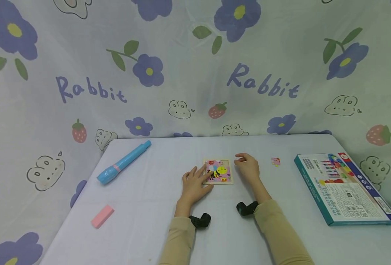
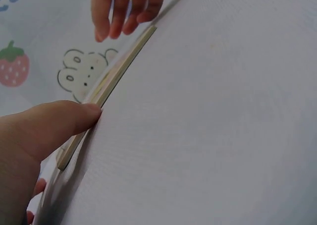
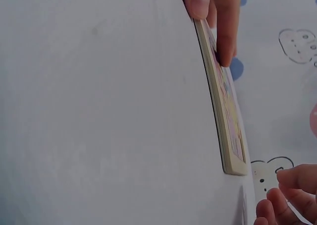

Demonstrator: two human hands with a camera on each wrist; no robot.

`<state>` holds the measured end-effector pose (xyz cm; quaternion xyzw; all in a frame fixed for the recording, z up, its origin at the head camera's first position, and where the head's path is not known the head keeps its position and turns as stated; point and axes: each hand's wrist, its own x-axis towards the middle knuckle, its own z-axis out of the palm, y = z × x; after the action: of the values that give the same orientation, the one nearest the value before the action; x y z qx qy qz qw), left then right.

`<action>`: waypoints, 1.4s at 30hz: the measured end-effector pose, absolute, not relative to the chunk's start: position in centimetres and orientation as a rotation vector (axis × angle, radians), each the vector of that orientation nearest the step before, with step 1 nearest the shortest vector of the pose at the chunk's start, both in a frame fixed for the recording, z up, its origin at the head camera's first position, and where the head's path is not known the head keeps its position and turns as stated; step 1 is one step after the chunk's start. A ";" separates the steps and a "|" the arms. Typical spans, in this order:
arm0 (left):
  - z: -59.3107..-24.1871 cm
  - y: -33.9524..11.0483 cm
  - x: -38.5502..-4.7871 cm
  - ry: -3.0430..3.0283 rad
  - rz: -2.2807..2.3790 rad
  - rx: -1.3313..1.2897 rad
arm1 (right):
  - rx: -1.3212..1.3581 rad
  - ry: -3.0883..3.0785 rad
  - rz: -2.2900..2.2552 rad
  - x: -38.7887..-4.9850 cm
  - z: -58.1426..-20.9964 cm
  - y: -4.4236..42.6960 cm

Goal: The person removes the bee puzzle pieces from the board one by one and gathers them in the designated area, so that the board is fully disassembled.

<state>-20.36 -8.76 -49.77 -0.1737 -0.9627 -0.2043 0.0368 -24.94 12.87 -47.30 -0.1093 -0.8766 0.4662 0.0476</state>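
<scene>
A small square picture puzzle in a pale wooden frame [image 1: 226,176] lies flat on the table, showing a yellow bee on pink. My left hand [image 1: 193,186] rests at its left side. The thumb [image 2: 74,118] touches the frame's near edge, and the index finger [image 3: 226,36] reaches onto the picture. To the right of the puzzle hovers my right hand [image 1: 248,169], its fingers loosely bent and nothing visible in them. A loose pink puzzle piece [image 1: 275,161] lies on the table beyond that hand, to the right.
At the back left lies a light blue flashlight-shaped object [image 1: 124,162]. A pink block [image 1: 102,216] is at the front left. A flat teal-edged box [image 1: 346,189] with printed pictures lies on the right. White cloth [image 1: 149,228] covers the table.
</scene>
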 end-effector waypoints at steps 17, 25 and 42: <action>-49.7 -8.1 -20.2 -2.966 -0.663 -0.526 | -0.084 -2.880 1.236 -25.0 -47.4 9.7; -49.9 -7.9 -20.2 -2.972 -0.652 -0.519 | -0.066 -2.924 1.062 -24.8 -47.8 9.1; -49.6 -7.5 -20.1 -2.987 -0.621 -0.487 | -0.039 -2.763 1.336 -25.2 -47.9 8.6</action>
<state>-20.13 -7.51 -49.65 -0.1577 -0.9665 -0.2010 0.0262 -25.22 8.64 -47.93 -0.0127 -0.8997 0.4349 0.0362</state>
